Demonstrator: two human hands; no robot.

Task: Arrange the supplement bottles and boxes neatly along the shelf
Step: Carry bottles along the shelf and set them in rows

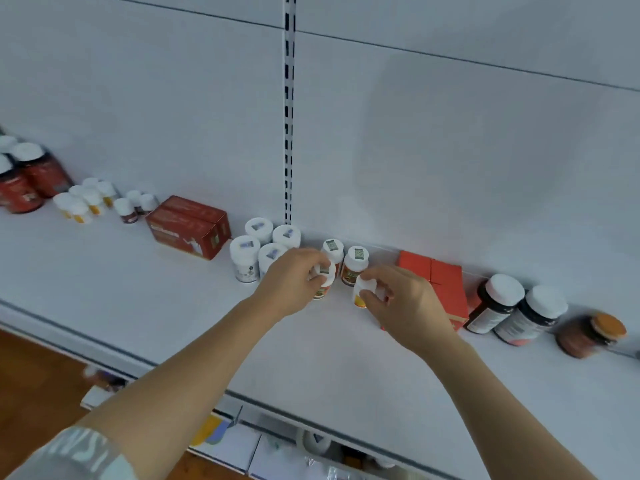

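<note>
My left hand (pixel 294 278) grips a small white-capped bottle with an orange label (pixel 323 284) standing on the white shelf (pixel 173 306). Just to its right, my right hand (pixel 405 303) grips a second small orange-labelled bottle (pixel 360 292). Two more bottles of the same kind (pixel 355 265) stand behind them against the back wall. Left of my left hand is a cluster of several white bottles (pixel 263 247), then a dark red box (pixel 188 226). An orange-red box (pixel 440 285) sits right behind my right hand.
Far left hold large red bottles (pixel 31 181) and several small white-capped bottles (pixel 86 199). On the right stand two dark bottles (pixel 512 310) and a brown jar with an orange lid (pixel 592 334). A slotted upright (pixel 289 116) splits the back wall. Lower shelf items show below.
</note>
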